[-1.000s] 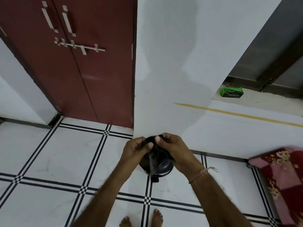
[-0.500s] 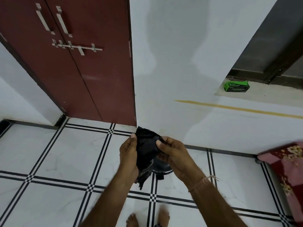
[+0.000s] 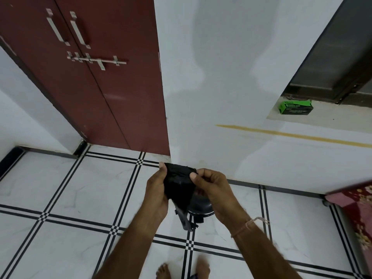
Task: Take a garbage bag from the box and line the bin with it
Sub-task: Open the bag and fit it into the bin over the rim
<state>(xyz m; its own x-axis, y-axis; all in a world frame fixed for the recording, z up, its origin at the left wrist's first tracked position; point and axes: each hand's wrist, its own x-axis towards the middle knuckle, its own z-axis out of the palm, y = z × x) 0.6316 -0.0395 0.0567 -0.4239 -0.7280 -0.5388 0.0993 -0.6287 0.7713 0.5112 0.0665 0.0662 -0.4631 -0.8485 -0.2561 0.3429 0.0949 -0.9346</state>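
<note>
Left grip (image 3: pixel 157 193) and right grip (image 3: pixel 215 190) pinching crumpled black plastic bag (image 3: pixel 177 185), round dark bin (image 3: pixel 201 205) beneath

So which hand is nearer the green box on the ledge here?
Right. The right hand sits below and left of the green box, pinching the black bag on that side; the left hand holds the bag's other edge, farther left.

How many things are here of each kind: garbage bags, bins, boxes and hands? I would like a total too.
garbage bag: 1
bin: 1
box: 1
hands: 2 (left hand, right hand, both pinching the bag)
Total: 5
</note>
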